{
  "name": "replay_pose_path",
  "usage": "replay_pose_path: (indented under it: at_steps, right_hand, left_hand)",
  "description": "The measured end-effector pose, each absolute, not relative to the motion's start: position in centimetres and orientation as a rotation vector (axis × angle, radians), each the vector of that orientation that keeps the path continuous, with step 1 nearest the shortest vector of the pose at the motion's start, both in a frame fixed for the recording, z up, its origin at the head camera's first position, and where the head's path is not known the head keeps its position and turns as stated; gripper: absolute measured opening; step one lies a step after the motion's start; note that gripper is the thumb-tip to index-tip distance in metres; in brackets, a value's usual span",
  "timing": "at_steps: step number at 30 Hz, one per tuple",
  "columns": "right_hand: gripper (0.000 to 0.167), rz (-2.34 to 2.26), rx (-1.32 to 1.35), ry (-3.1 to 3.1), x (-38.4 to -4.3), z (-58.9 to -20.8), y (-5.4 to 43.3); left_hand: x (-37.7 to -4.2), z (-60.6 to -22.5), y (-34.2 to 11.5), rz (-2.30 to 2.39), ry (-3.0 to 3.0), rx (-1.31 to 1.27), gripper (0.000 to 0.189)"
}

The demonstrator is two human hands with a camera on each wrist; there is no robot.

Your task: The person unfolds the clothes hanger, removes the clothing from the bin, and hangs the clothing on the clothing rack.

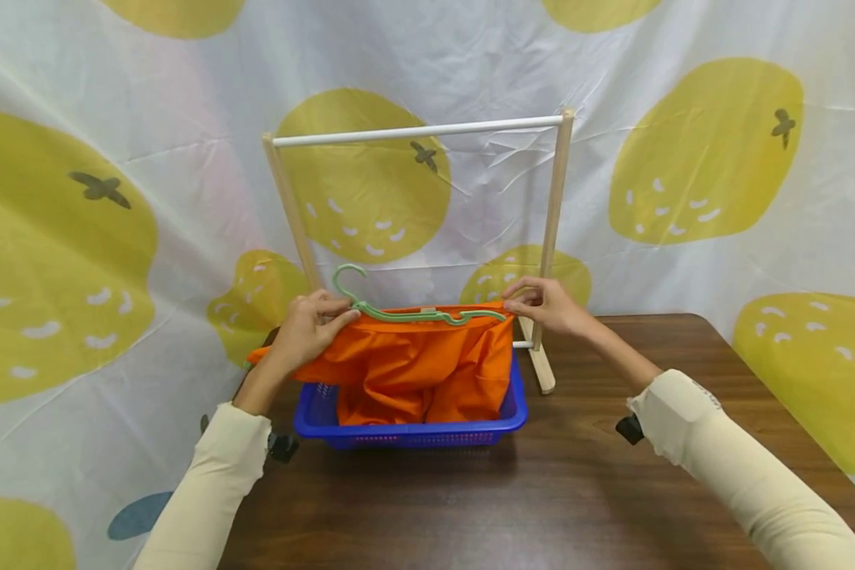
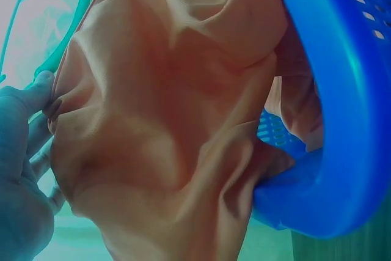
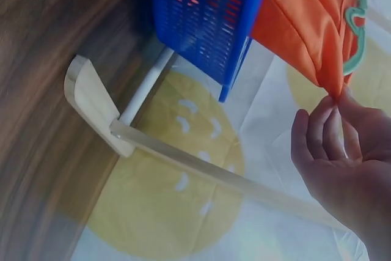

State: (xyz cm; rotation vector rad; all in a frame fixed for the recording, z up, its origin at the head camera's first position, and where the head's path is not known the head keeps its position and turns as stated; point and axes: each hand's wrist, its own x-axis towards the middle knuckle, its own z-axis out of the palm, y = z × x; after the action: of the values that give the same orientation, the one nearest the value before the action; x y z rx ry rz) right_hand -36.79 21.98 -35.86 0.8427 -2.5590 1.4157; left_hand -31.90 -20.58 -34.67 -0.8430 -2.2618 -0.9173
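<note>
An orange garment (image 1: 427,364), with a waistband-like upper edge, hangs spread between my two hands, its lower folds down in a blue basket (image 1: 413,432). Along that edge lies a green clothes hanger (image 1: 416,317), its hook rising at the left. My left hand (image 1: 306,331) pinches the edge close to the hook's base; the left wrist view shows the thumb (image 2: 41,85) against the bunched cloth. At the other end, my right hand (image 1: 550,306) pinches the garment's corner between thumb and fingers, just beyond the hanger's tip. The hanger's right arm lies against the cloth.
Behind the basket stands a rack with a white top rail (image 1: 420,131) and wooden posts (image 1: 554,198). One wooden foot (image 3: 91,99) rests on the brown table (image 1: 613,475). A curtain with yellow fruit print (image 1: 470,63) hangs behind and at the left.
</note>
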Motion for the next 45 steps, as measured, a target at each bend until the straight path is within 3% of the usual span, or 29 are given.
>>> replay_pose_path:
  at_steps: [22,36,45]
  right_hand:
    - [0.011,1.223,0.941,-2.557,-36.4,-35.2,22.1]
    - [0.028,1.157,1.142,-2.571,-36.2,-35.8,21.6]
    - [0.026,1.009,1.106,-2.542,-36.3,-35.6,20.1]
  left_hand:
    - [-31.9,-34.8,-20.2,-0.806,-2.190,-0.886,0.021]
    - [-31.9,-34.8,-19.4,-0.981,-2.245,-0.788,0.019]
    - [-31.9,-34.5,-19.3,-1.020,-2.270,-0.747,0.022]
